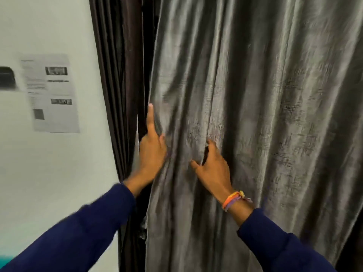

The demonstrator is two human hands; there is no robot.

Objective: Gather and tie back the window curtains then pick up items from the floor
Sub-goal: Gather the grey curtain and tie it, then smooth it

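Grey, slubbed silky curtain (245,114) fills the centre and right of frame, its folds running vertically. We see our left hand (152,152) at its free left edge, forefinger extended along it; our right hand (212,169) pinches a fold beside. Dark brown curtain (117,75) hangs left.
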